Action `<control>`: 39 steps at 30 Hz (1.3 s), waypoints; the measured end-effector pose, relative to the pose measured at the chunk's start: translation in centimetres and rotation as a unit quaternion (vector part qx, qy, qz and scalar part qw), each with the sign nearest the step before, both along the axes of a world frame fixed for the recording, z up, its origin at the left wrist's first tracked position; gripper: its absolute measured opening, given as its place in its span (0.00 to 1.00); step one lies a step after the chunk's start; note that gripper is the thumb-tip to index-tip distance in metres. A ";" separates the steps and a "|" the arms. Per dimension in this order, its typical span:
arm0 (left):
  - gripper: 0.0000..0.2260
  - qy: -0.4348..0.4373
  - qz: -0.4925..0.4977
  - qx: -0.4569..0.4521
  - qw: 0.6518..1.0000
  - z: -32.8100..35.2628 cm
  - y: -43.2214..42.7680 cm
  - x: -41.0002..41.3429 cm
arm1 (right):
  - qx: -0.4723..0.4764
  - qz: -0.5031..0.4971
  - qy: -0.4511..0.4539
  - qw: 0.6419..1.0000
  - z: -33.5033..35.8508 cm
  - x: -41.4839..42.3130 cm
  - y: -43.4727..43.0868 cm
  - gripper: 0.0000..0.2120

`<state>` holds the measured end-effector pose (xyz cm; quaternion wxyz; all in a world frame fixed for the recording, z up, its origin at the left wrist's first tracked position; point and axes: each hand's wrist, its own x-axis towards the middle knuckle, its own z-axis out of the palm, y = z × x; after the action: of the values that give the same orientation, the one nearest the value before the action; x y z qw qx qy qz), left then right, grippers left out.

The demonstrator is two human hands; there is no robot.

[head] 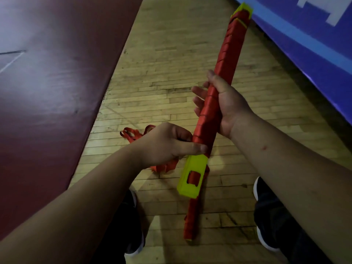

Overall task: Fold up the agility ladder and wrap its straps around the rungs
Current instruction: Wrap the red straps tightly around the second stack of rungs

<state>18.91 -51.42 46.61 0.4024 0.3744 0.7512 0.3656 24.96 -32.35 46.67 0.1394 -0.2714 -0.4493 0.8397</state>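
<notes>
**A:** ok so closest to us are our shoes (133,225) on the wood floor (162,63), and hanging just above them is the near end of the rung bundle (207,119), the stacked yellow rungs with red strap wound around. There's a bare yellow end (192,178) with a slot and strap showing through it. That's the risky bit imo, nothing wound over it yet, so if tension drops the last turns could slide off toward us

**B:** agreed. our left hand (167,143) is closed, thumb pressing strap onto the bundle right above that yellow end, fingers curled in. Can't tell how much strap is actually inside the fist though

**A:** yeah. and the loose strap (137,133) is trailing behind that hand in loops on the floor, some bunched under the wrist. We'd guess that's where a snag or twist comes from, a loop catching itself as we pull more through

**B:** right hand (222,107) is clamped around the middle of the bundle, fingers wrapped round the far side. If that grip turns, the whole stack could fan apart, since the far yellow tip (243,10) looks a bit splayed already, up by the blue mat (304,35)

**A:** any bag or box for it?

**B:** nope, no container in sight, just the maroon mat (47,82) on the left
</notes>
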 end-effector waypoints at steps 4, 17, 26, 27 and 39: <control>0.12 -0.104 -0.036 0.054 0.992 0.1 0.0 -0.2 | -0.078 0.009 0.080 0.994 0.8 0.4 -0.1 0.19; 0.12 -0.281 -0.182 0.138 0.932 -0.6 0.7 0.6 | -0.312 0.244 0.319 0.861 0.4 1.5 1.5 0.24; 0.13 -0.113 -0.157 0.036 0.980 -0.1 0.3 0.2 | -0.202 0.186 0.241 0.931 0.1 1.4 1.6 0.20; 0.13 -0.106 -0.153 0.031 0.982 0.0 0.3 0.2 | -0.188 0.173 0.232 0.938 0.2 1.4 1.5 0.20; 0.11 -0.001 -0.114 -0.039 0.993 -0.3 0.0 0.0 | -0.038 0.089 0.113 0.989 0.0 0.7 0.8 0.23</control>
<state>18.94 -51.41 46.32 0.4559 0.4414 0.7170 0.2885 25.65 -31.52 46.69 0.1037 -0.1388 -0.4211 0.8903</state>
